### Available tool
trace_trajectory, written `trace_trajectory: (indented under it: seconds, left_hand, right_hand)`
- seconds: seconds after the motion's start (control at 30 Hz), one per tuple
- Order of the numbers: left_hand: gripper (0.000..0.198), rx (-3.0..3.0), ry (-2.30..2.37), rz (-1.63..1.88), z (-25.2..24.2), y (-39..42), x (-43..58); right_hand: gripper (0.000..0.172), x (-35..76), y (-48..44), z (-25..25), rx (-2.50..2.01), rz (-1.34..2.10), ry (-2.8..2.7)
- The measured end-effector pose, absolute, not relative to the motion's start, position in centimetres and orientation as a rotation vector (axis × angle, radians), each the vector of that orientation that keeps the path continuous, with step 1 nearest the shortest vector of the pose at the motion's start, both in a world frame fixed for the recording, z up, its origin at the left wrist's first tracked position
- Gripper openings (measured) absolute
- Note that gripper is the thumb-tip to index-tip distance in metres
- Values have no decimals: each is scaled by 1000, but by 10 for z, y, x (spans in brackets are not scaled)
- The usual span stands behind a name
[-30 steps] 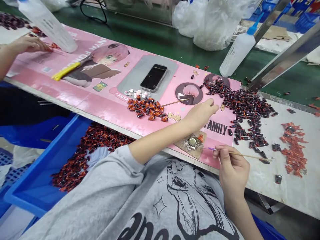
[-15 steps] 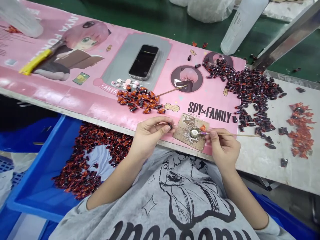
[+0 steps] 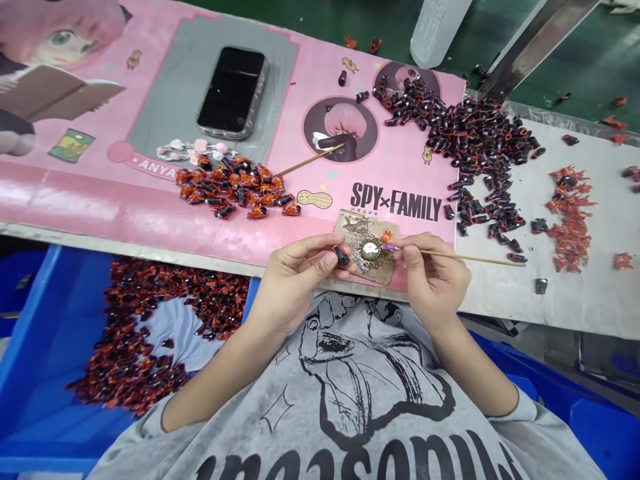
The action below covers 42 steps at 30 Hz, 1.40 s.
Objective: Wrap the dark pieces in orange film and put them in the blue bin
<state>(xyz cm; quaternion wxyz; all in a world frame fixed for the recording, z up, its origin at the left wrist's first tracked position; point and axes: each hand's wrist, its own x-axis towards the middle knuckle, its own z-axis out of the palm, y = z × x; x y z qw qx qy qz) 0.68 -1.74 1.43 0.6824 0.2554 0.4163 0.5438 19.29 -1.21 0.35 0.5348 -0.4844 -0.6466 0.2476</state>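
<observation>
Left hand (image 3: 300,283) pinches a black bit (image 3: 341,256); right hand (image 3: 437,277) holds a stick (image 3: 475,258).
The black heap (image 3: 475,137) past the right hand seems not done; the orange-black pile (image 3: 245,181) past the left seems done.

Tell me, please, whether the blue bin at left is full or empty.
Partly filled: red-black pieces cover some of the blue bin, leaving its left part bare.

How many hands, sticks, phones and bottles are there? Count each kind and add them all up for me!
Hands: 2, the left hand and the right hand
Sticks: 2, the held stick and the loose stick
Phone: 1
Bottle: 1, cut off by the picture's top edge
Total: 6
</observation>
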Motion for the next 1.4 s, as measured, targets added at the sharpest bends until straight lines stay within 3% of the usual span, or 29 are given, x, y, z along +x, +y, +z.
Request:
trace_trajectory:
  seconds: [0.37, 1.27, 1.4]
  left_hand:
    - [29, 538, 985, 1135, 22, -22, 19]
    - [21, 671, 1025, 1170, 30, -33, 26]
    - [19, 656, 994, 1167, 28, -32, 26]
  right_hand:
    - [14, 187, -21, 26, -797, 613, -1678]
    - [12, 187, -28, 27, -917, 623, -1539]
    - [18, 192, -32, 29, -976, 633, -1500]
